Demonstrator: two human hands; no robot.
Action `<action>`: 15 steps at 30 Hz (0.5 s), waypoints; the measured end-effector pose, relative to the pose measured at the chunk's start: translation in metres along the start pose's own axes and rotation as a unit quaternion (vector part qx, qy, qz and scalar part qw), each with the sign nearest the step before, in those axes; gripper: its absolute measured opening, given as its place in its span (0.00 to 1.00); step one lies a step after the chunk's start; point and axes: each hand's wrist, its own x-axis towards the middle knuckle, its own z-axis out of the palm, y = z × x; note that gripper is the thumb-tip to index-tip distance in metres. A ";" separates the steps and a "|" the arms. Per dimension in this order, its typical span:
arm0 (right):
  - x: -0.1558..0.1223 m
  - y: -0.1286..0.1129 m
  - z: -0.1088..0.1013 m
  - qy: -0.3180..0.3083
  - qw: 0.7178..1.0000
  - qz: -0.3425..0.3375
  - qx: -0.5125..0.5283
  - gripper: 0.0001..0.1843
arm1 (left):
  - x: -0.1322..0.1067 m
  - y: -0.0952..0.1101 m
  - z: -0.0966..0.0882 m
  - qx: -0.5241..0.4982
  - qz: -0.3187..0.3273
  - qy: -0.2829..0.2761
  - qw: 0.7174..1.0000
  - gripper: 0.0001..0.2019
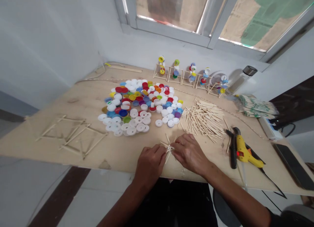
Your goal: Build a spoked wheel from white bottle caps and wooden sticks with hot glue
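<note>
Forearms (228,183) led to left hand (151,161) and right hand (188,152) — each grip pinched on a stick star (168,149) over the counter (120,151) — seemingly unfinished, while five capped models (176,70) stood apparently complete behind.

Hands: here they are, left hand (150,158) and right hand (190,151), both bare!
Forearms: bare too, below the grip, the right forearm (228,183) out to its right.
Sleeve: dark sleeve (273,217), far lower right of the grip.
Lap: black clothing (174,204), straight below the grip!

Your wooden sticks (206,119) are pale tan, your table (83,109) light brown, your glue gun (241,147) yellow, and your bottle caps (144,107) mix white, red, blue, yellow, orange, green and purple.
</note>
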 end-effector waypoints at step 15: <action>0.003 -0.001 0.008 0.000 1.000 0.012 0.020 0.06 | 0.002 -0.001 0.003 0.002 -0.013 -0.008 1.000 0.08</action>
